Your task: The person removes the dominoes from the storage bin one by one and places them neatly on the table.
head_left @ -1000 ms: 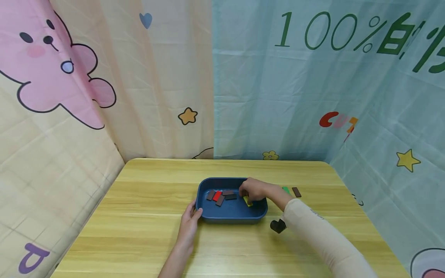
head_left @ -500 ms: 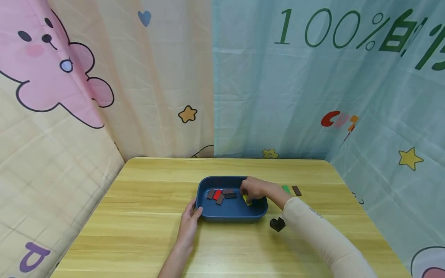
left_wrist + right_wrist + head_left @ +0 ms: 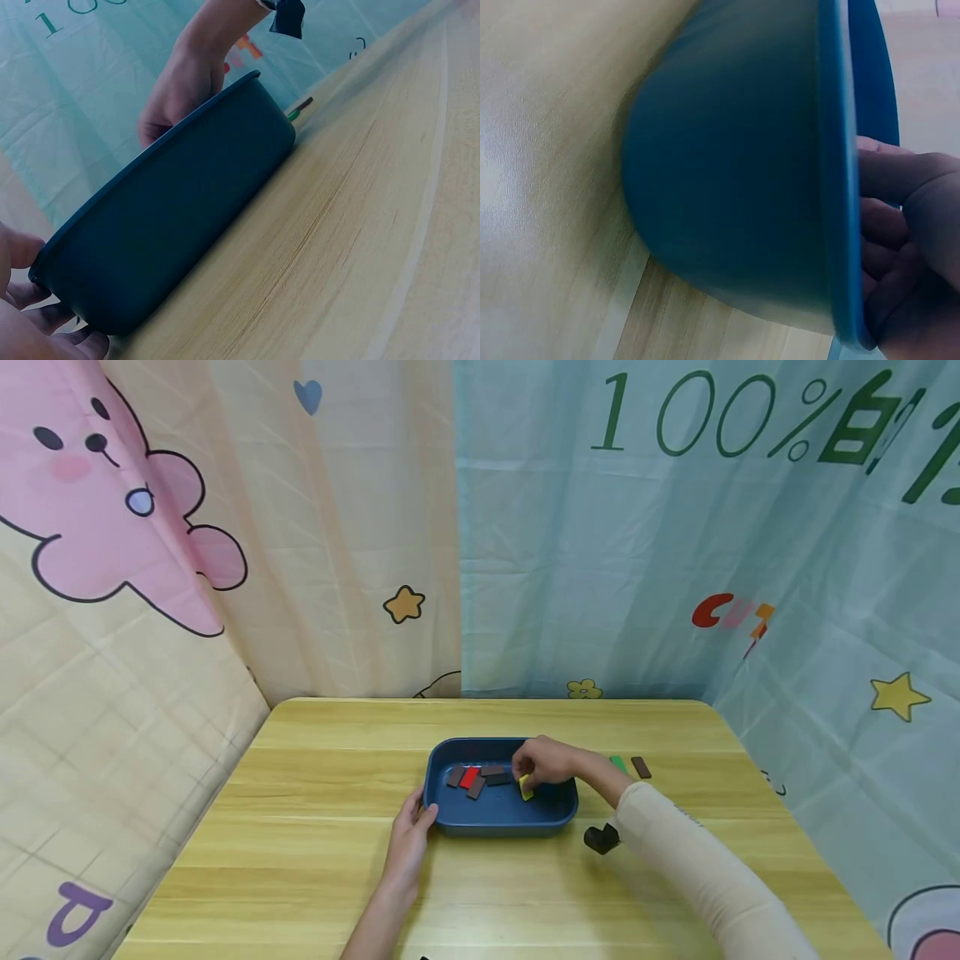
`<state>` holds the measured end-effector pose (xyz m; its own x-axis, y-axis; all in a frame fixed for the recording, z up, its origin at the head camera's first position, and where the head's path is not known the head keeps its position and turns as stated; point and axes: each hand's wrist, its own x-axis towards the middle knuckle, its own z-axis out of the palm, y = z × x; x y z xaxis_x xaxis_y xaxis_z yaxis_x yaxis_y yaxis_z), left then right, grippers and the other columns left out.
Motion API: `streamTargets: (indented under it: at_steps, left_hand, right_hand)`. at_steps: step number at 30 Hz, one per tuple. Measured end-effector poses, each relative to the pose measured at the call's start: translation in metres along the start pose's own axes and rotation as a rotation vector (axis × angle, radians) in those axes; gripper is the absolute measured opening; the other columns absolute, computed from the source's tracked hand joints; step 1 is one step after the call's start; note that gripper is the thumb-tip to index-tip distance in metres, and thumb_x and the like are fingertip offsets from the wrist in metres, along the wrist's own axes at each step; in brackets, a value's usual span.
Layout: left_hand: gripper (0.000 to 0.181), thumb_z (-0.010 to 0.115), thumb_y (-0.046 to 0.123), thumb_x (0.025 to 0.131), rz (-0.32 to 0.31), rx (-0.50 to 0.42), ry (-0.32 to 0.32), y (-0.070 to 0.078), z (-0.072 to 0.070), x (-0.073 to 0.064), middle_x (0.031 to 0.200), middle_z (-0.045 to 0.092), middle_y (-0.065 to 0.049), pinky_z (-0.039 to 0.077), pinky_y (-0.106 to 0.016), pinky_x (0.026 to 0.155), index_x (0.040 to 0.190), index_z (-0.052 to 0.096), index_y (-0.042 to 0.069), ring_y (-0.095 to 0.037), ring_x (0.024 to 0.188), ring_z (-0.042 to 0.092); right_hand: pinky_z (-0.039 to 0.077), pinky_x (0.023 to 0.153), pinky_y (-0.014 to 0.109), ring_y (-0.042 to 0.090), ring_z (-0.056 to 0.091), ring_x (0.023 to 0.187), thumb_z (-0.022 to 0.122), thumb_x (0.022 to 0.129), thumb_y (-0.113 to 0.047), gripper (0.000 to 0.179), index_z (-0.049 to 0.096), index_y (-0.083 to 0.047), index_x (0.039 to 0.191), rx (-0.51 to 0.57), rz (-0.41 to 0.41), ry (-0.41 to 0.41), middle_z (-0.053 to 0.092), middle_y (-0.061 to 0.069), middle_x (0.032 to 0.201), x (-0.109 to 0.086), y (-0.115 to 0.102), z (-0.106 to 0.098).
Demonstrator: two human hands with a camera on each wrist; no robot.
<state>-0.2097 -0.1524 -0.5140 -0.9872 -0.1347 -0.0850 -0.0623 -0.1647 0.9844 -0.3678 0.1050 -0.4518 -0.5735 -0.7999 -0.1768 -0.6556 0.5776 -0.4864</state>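
A blue plastic tub (image 3: 487, 831) stands on the table. My left hand (image 3: 411, 831) grips its left end, and in the left wrist view the thumb lies at the rim with fingers against the outer wall. My right hand (image 3: 546, 760) reaches over the right side into the tub and pinches a yellow tile (image 3: 527, 790). Left of it on the tub floor lie a red tile (image 3: 469, 777) and several dark brown or black tiles (image 3: 476, 787). In the right wrist view the tub wall (image 3: 735, 165) hides the fingertips and the yellow tile.
On the wooden table (image 3: 300, 843), right of the tub, lie a green tile (image 3: 618, 763) and a brown tile (image 3: 641, 767). A black object (image 3: 601, 839) shows beside the right sleeve (image 3: 690, 852). Printed curtains (image 3: 585, 568) hang behind and beside the table.
The yellow tile has shifted slightly left and looks more upright in my right hand's fingers. My left hand stays on the tub.
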Motion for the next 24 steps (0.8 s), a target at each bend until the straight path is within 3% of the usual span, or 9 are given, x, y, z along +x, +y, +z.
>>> streamTargets:
  at_steps: [4, 9, 15, 24]
  left_hand:
    - [0.052, 0.046, 0.009, 0.110, 0.013, 0.000, -0.007, -0.001, -0.001, 0.001, 0.163, 0.027, -0.028, 0.019, -0.057, 0.122, 0.157, 0.031, -0.007, -0.043, 0.151, 0.024]
    - [0.053, 0.047, 0.011, 0.110, 0.021, -0.003, -0.006, -0.002, -0.002, 0.003, 0.164, 0.026, -0.028, 0.020, -0.056, 0.122, 0.157, 0.031, -0.007, -0.043, 0.151, 0.023]
    - [0.054, 0.047, 0.010, 0.110, 0.017, -0.006, -0.007, 0.000, -0.003, 0.002, 0.165, 0.025, -0.026, 0.019, -0.056, 0.122, 0.158, 0.030, -0.006, -0.042, 0.152, 0.020]
    - [0.054, 0.047, 0.010, 0.110, 0.013, -0.004, -0.012, 0.000, -0.003, 0.001, 0.165, 0.024, -0.027, 0.019, -0.057, 0.122, 0.158, 0.029, -0.007, -0.043, 0.152, 0.019]
  right_hand:
    - [0.054, 0.071, 0.027, 0.006, 0.060, 0.074, 0.077, 0.094, -0.007, 0.001, 0.077, -0.006, 0.095, 0.070, -0.016, 0.011, 0.067, -0.010, 0.083, 0.000, 0.000, -0.001]
    - [0.057, 0.076, 0.026, 0.005, 0.066, 0.080, 0.075, 0.095, -0.008, 0.015, 0.078, 0.001, 0.107, 0.119, -0.038, 0.056, 0.073, -0.006, 0.091, -0.004, 0.000, -0.006]
    - [0.058, 0.077, 0.027, 0.009, 0.068, 0.083, 0.073, 0.097, -0.006, 0.017, 0.078, 0.002, 0.111, 0.201, -0.014, 0.093, 0.074, -0.003, 0.094, -0.009, 0.001, -0.012]
    - [0.057, 0.080, 0.033, 0.018, 0.067, 0.086, 0.066, 0.101, -0.007, 0.021, 0.074, 0.006, 0.117, 0.329, 0.007, 0.141, 0.073, 0.014, 0.105, -0.026, 0.007, -0.022]
